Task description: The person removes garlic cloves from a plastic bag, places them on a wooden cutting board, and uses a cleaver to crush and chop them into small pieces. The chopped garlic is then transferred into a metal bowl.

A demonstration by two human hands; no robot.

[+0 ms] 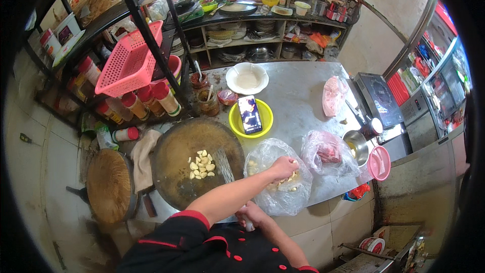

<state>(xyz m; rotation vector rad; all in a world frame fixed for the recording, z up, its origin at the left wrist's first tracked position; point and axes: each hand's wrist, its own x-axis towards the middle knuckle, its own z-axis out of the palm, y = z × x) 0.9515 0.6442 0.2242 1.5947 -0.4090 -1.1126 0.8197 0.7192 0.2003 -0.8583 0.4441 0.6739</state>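
My left hand [285, 168] reaches across to the right, over an open clear plastic bag [265, 151] of peeled garlic cloves [287, 185]. Its fingers are closed, with pale garlic showing at the fingertips. Close to my body, my right hand [252, 213] grips the handle [249, 224] of a cleaver. The cleaver's blade [224, 163] lies over the right side of a round wooden chopping block [172, 151], partly hidden by my left forearm. Left of the blade, a small pile of peeled garlic cloves [202, 165] rests on the block.
A phone [249, 115] leans in a yellow basket [269, 123] behind the block. Bagged meat [329, 154], a steel bowl [356, 142] and a pink basket [379, 163] stand right. A second chopping block [110, 185] and a cloth [146, 159] are left, below a spice rack [140, 119].
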